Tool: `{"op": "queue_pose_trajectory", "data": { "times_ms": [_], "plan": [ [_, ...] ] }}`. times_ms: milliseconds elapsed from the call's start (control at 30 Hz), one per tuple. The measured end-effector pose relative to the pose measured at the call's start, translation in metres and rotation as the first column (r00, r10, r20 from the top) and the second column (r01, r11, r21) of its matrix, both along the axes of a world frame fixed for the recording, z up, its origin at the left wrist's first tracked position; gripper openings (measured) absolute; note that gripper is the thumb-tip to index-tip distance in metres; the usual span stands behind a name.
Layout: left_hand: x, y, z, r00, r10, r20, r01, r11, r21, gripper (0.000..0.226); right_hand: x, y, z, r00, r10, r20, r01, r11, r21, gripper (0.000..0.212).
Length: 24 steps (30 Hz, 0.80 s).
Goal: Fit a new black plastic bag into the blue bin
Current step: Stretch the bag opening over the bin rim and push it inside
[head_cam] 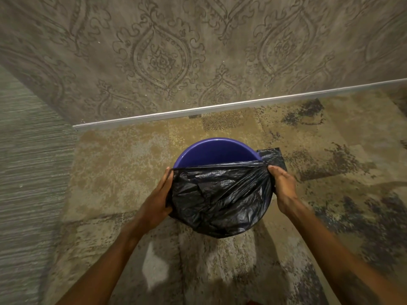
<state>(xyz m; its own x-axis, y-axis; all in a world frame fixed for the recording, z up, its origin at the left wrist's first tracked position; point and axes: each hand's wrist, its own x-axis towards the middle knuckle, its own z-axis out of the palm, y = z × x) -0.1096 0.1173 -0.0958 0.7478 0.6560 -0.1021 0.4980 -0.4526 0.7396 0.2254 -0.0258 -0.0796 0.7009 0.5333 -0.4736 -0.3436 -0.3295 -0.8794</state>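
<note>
A round blue bin (214,150) stands on the patterned carpet, seen from above. A crinkled black plastic bag (220,199) is stretched flat across the near half of the bin's mouth and hangs down its front. The bag's straight top edge runs from one hand to the other. My left hand (157,201) grips the bag's left edge against the bin's side. My right hand (283,187) grips the bag's right edge, with a flap of bag sticking out behind it. The far half of the bin's inside is bare blue.
A wall (165,58) with grey ornamental wallpaper rises just behind the bin, with a white skirting strip (220,106) at its foot. A second wall (26,172) with streaked grey covering closes the left side. Mottled beige and dark carpet (330,172) spreads to the right and toward me.
</note>
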Motion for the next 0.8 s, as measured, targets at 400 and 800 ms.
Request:
{"op": "queue_pose_trajectory", "data": {
  "times_ms": [400,800],
  "plan": [
    [0.016,0.009,0.023,0.943,0.304,0.134,-0.246,0.91,-0.332,0.053,0.014,0.007,0.0,0.977,0.059,0.207,-0.059,0.998,-0.005,0.017],
    [0.081,0.0,0.035,0.783,0.621,-0.047,-0.594,0.768,0.24,0.041,0.019,0.015,0.012,0.854,0.179,0.488,-0.031,0.955,-0.296,0.013]
  ]
}}
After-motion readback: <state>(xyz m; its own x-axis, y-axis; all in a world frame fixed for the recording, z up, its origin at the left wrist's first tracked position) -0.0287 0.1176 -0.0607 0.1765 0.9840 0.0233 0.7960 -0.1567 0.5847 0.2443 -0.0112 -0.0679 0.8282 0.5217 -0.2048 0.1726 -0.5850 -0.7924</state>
